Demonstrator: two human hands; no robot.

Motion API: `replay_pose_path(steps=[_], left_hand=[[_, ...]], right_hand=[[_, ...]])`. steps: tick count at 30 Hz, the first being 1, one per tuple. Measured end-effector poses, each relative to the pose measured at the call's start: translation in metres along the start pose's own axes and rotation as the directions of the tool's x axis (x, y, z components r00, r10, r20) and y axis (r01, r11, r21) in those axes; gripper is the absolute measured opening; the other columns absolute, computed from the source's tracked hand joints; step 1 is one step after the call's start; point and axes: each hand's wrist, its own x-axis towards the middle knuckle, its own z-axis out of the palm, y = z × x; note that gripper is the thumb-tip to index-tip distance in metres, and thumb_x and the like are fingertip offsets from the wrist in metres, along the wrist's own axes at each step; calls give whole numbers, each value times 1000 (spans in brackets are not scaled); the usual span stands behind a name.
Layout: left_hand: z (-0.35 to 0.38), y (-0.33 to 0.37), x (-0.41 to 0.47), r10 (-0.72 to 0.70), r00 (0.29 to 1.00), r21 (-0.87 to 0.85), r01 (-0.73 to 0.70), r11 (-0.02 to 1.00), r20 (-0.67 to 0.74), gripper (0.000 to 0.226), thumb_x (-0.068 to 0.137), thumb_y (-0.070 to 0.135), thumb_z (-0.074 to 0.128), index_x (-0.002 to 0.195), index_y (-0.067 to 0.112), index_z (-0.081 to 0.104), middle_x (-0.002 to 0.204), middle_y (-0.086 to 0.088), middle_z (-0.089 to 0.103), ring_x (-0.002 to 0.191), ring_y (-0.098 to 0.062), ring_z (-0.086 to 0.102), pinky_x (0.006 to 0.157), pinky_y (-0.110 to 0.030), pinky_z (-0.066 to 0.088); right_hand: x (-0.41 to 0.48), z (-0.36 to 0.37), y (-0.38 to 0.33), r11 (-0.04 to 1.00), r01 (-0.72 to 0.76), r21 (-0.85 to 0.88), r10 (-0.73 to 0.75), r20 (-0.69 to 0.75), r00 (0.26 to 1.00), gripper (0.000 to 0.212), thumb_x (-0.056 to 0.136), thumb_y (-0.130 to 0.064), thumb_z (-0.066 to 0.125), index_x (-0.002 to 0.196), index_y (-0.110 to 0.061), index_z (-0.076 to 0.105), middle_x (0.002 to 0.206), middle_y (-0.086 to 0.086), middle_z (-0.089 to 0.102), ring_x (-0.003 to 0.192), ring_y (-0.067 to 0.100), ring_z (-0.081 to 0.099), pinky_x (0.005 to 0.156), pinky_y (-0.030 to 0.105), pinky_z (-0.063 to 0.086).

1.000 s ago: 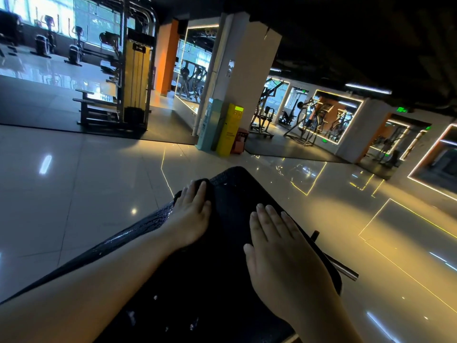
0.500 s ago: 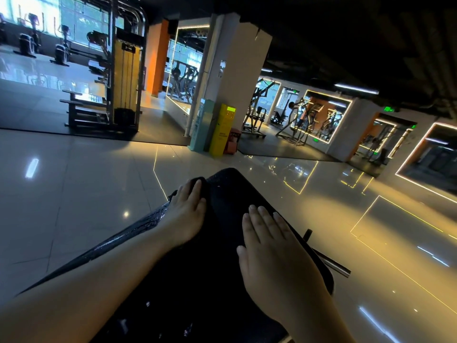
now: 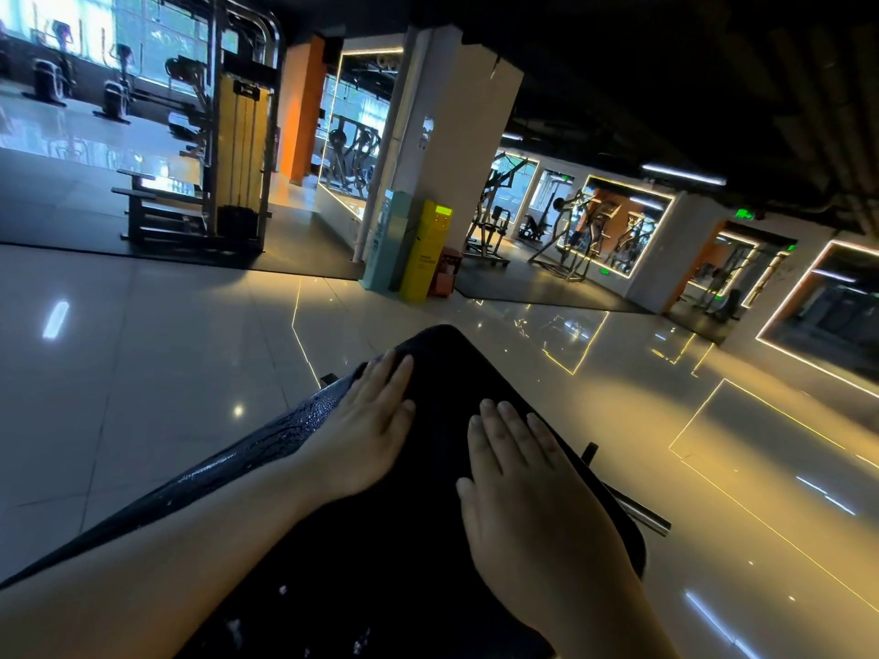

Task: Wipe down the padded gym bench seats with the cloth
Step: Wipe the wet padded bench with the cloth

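Observation:
A black padded bench (image 3: 266,449) runs from the lower left toward the middle, and its bare left edge glistens with wet drops. A dark cloth (image 3: 442,368) lies spread over the top of the pad. My left hand (image 3: 366,430) presses flat on the cloth near the far left edge, fingers straight. Closer to me and further right, my right hand (image 3: 528,492) lies flat on the cloth too, fingers straight and slightly spread. Neither hand grips anything.
A metal bar (image 3: 642,516) of the bench frame sticks out on the right. Glossy tiled floor (image 3: 166,373) surrounds the bench. Ahead stand a pillar (image 3: 452,135) with a yellow box (image 3: 425,252) and a teal box (image 3: 385,240), and a cable machine (image 3: 228,149) at the left.
Both hands stay flat on the cloth in nearly the same places. The view has swayed slightly.

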Motion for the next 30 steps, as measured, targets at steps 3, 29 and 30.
replay_pose_path(steps=[3, 29, 30], left_hand=[[0, 2, 37, -134, 991, -14, 134, 991, 15, 61, 107, 42, 23, 158, 27, -7, 165, 3, -16, 152, -20, -15, 119, -33, -7], [-6, 40, 43, 140, 987, -5, -140, 990, 77, 57, 108, 37, 28, 157, 36, 0, 162, 18, -15, 149, -6, -18, 121, -39, -3], [-3, 39, 33, 201, 977, -15, -200, 980, 71, 57, 108, 38, 29, 157, 39, 1, 161, 21, -15, 148, -3, -19, 120, -35, -4]], right_hand=[[1, -1, 0, 1000, -4, 9, 4, -11, 1000, 61, 95, -39, 37, 138, 0, 57, 146, 17, 53, 138, 28, 49, 110, 42, 25], [0, -11, -3, 999, -24, 27, 24, -5, 1000, 58, 96, -38, 38, 137, -3, 59, 144, 13, 56, 136, 24, 52, 117, 39, 36], [1, -11, -3, 999, -24, 26, 24, -2, 1000, 59, 95, -38, 38, 137, -3, 60, 144, 13, 57, 136, 25, 52, 115, 40, 39]])
